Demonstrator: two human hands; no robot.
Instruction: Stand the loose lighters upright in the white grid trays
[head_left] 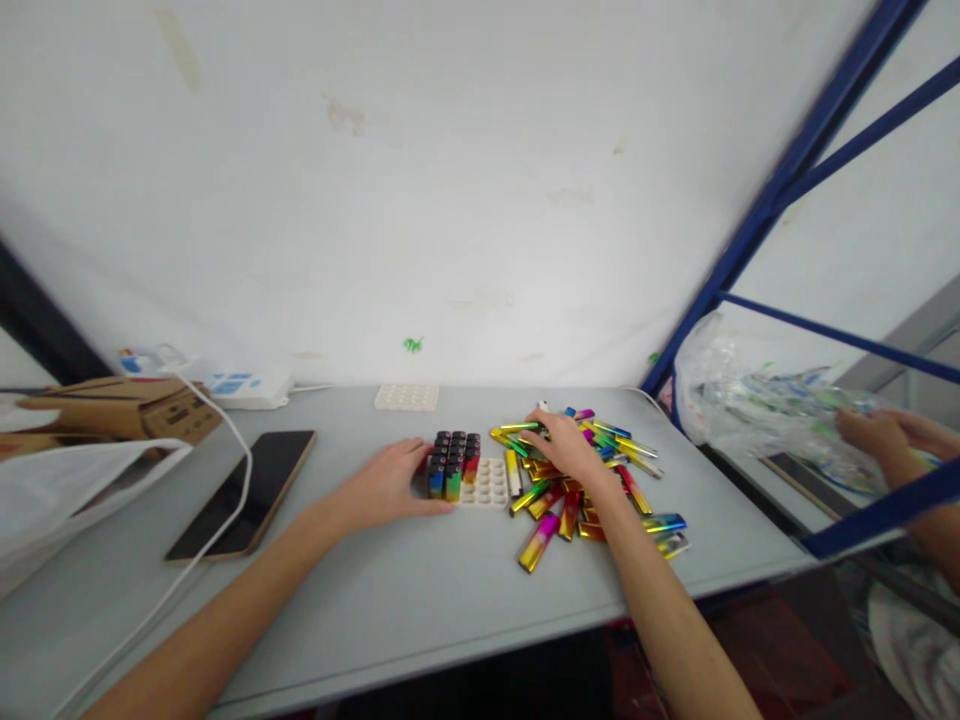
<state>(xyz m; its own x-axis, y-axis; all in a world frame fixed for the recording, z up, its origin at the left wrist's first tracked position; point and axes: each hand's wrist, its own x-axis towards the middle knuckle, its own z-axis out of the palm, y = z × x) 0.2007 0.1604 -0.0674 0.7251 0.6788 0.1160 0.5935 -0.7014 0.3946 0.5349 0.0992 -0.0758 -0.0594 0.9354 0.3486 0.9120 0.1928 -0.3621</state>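
Observation:
A white tray (491,487) with round sockets sits mid-table, its left part filled with several upright lighters (453,463). My left hand (390,483) rests against the tray's left side, fingers curled around its edge and the near lighters. To the right lies a loose pile of shiny multicoloured lighters (585,480). My right hand (564,445) is on top of that pile, fingers bent down onto the lighters at its far left; whether it grips one is not clear.
A second white tray (406,397) lies by the wall. A phone (247,490) with a white cable, a power strip (247,388), a cardboard box (120,408) and a white bag (67,500) are at left. Another person's hands (881,432) handle a plastic bag beyond the blue frame (750,230).

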